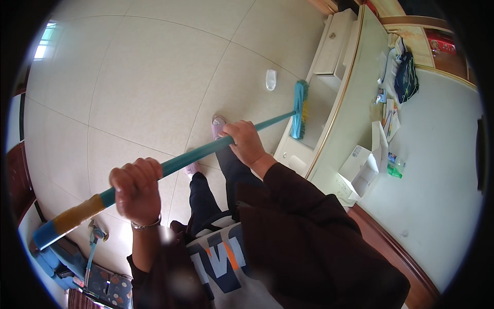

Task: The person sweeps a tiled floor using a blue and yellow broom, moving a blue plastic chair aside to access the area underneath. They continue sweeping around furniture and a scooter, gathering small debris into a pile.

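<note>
Both hands grip the long green handle of a push broom (pixel 195 154), which slants from the lower left up to the right. My left hand (pixel 136 190) is wrapped round the handle near its tape-wound blue and tan end. Farther along, my right hand (pixel 244 144) closes round the handle near its middle. The broom's blue head (pixel 298 109), with teal and yellow bristles, is at the opening of a low white cabinet (pixel 321 103), between its drawers. Whether the bristles touch the surface there, I cannot tell.
A small white object (pixel 271 80) lies on the tiled floor (pixel 154 77) left of the broom head. On the cabinet top stand an open white box (pixel 357 167), a green-bottomed bottle (pixel 395 167) and a dark bag (pixel 406 80). A wheeled blue item (pixel 95 234) is at lower left.
</note>
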{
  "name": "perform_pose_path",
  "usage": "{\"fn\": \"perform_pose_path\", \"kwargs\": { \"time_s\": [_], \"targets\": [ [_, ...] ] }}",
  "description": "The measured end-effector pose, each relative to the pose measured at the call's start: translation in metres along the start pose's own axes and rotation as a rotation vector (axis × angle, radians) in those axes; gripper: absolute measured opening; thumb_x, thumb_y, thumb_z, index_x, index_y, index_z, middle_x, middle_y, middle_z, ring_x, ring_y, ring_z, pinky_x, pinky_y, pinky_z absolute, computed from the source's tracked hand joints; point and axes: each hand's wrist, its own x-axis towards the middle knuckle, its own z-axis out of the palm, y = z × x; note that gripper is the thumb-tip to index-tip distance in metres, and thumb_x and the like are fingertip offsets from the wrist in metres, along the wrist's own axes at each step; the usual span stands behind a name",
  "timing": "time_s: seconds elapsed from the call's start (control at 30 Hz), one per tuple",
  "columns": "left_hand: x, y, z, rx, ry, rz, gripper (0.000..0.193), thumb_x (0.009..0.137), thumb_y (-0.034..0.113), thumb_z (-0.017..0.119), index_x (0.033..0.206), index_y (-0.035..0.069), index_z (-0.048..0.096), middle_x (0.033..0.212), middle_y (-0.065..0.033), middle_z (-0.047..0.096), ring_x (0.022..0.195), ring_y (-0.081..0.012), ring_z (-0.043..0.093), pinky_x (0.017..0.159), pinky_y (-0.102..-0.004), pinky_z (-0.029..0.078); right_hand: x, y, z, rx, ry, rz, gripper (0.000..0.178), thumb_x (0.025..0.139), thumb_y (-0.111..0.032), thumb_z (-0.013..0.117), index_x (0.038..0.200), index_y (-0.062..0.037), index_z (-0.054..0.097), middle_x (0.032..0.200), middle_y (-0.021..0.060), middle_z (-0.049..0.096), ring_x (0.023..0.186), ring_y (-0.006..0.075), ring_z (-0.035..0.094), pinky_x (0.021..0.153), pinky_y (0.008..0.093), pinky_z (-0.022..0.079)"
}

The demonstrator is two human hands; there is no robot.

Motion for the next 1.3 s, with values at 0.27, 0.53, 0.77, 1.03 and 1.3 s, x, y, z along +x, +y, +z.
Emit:
{"fn": "perform_pose_path", "kwargs": {
  "time_s": [0.27, 0.53, 0.77, 1.03, 1.3],
  "targets": [
    [0.013, 0.007, -0.024, 0.072, -0.065, 0.068, 0.032, 0.093, 0.033, 0.044, 0.067, 0.015, 0.037, 0.057, 0.0006, 0.038, 0.055, -0.0135, 0.038, 0.059, -0.0322, 0.034, 0.052, 0.0, 0.02, 0.033, 0.038, -0.067, 0.009, 0.078, -0.013, 0.06, 0.073, -0.0122, 0.052, 0.065, 0.0047, 0.054, 0.067, 0.028, 0.053, 0.065, 0.0386, 0.04],
    [-0.006, -0.085, -0.002, 0.154, 0.066, -0.296, 0.016, 0.092, 0.016, 0.047, 0.08, 0.006, 0.049, 0.078, -0.0085, 0.057, 0.085, -0.0208, 0.056, 0.094, -0.045, 0.039, 0.026, 0.114, 0.057, -0.19, -0.221, 0.15, 0.007, 0.068, -0.014, 0.061, 0.064, -0.0095, 0.057, 0.067, 0.0122, 0.057, 0.071, 0.0321, 0.056, 0.065, 0.0438, 0.043],
    [0.019, 0.061, -0.04, 0.37, 0.187, 0.242, 0.031, 0.096, 0.023, 0.029, 0.069, 0.013, 0.038, 0.056, -0.001, 0.033, 0.054, -0.0117, 0.031, 0.063, -0.0326, 0.036, 0.114, -0.05, 0.134, 0.172, -0.24, -0.121, 0.004, 0.068, -0.007, 0.06, 0.07, -0.0103, 0.058, 0.068, 0.0102, 0.06, 0.073, 0.0312, 0.058, 0.068, 0.0428, 0.044],
    [0.02, 0.111, -0.025, 0.332, -0.022, 0.313, 0.037, 0.096, 0.034, 0.035, 0.063, 0.015, 0.035, 0.054, 0.0011, 0.031, 0.051, -0.0113, 0.028, 0.055, -0.0295, 0.029, 0.103, -0.099, 0.068, 0.258, -0.04, -0.155, 0.014, 0.074, -0.017, 0.065, 0.067, -0.0102, 0.055, 0.065, 0.009, 0.058, 0.067, 0.0294, 0.057, 0.064, 0.0402, 0.043],
    [-0.011, -0.03, -0.027, 0.273, 0.106, -0.223, 0.025, 0.094, 0.023, 0.043, 0.076, 0.006, 0.048, 0.069, -0.0077, 0.053, 0.069, -0.0183, 0.053, 0.084, -0.0438, 0.045, 0.004, 0.063, 0.086, -0.087, -0.306, 0.18, 0.014, 0.067, -0.016, 0.066, 0.061, -0.0088, 0.056, 0.064, 0.0118, 0.058, 0.065, 0.0336, 0.057, 0.064, 0.0425, 0.045]
  ]
}}
